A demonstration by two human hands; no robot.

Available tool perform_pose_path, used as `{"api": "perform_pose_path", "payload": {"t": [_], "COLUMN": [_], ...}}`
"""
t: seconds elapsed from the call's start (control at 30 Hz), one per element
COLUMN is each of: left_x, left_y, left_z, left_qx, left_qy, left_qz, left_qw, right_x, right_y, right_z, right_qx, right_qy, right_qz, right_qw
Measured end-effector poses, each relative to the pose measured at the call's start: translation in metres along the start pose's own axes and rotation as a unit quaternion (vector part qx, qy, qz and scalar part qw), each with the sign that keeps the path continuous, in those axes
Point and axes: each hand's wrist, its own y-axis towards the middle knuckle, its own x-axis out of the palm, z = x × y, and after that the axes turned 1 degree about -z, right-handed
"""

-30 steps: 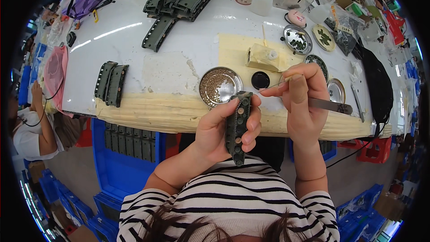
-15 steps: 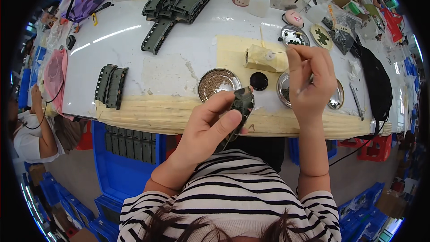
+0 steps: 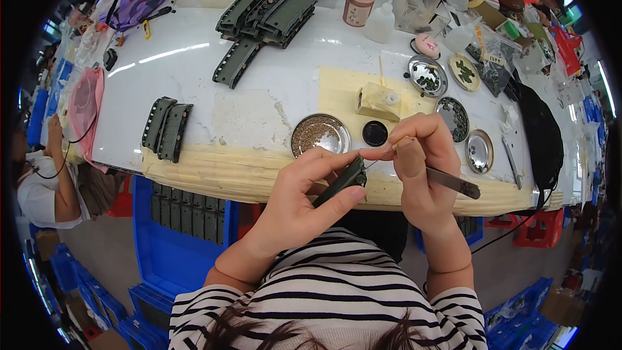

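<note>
Dark green moulded piece point(image 3: 342, 181), likely stiff and light, pinched at its long sides by left hand point(image 3: 299, 204) above tabletop point(image 3: 259, 113) edge. Right hand point(image 3: 421, 168) closed on tweezers point(image 3: 447, 181), tip touching the piece; perhaps a pin. Small-parts dishes point(image 3: 320, 134) close behind; open room leftward.

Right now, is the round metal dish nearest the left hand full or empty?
Holding something: the round metal dish shows a layer of small brownish bits covering its bottom.

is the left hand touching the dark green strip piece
Touching. The head view shows the left hand wrapped around the dark green strip piece, thumb beneath it and fingers pressed along its top.
</note>
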Motion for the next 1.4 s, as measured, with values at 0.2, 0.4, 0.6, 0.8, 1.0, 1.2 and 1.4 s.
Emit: {"api": "perform_pose_path", "payload": {"t": [0.2, 0.4, 0.6, 0.8, 1.0, 1.2, 1.4], "left_x": [0.001, 0.001, 0.003, 0.001, 0.004, -0.002, -0.001], "left_y": [0.000, 0.000, 0.000, -0.002, -0.003, -0.004, -0.001], "left_z": [0.002, -0.001, -0.004, -0.016, -0.015, -0.008, 0.000], "left_qx": [-0.003, -0.003, -0.002, -0.016, -0.078, 0.012, 0.080], "left_qy": [0.005, 0.002, -0.009, -0.120, -0.320, -0.057, 0.088], "left_qz": [-0.003, -0.004, 0.009, -0.016, -0.063, -0.046, -0.003], "left_qw": [1.000, 1.000, 1.000, 0.993, 0.942, 0.997, 0.993], "right_x": [-0.001, -0.001, -0.005, -0.027, -0.028, -0.025, -0.005], "right_y": [-0.001, 0.000, 0.003, 0.033, 0.040, 0.029, 0.004], "right_z": [0.004, 0.003, 0.006, 0.019, 0.030, 0.015, -0.013], "right_qx": [0.000, 0.006, -0.012, -0.105, -0.129, -0.179, -0.012], "right_qy": [0.004, 0.001, 0.022, -0.240, -0.391, -0.324, -0.026], "right_qz": [0.000, 0.002, 0.040, 0.157, 0.124, 0.177, 0.010], "right_qw": [1.000, 1.000, 0.999, 0.952, 0.903, 0.912, 1.000]}}
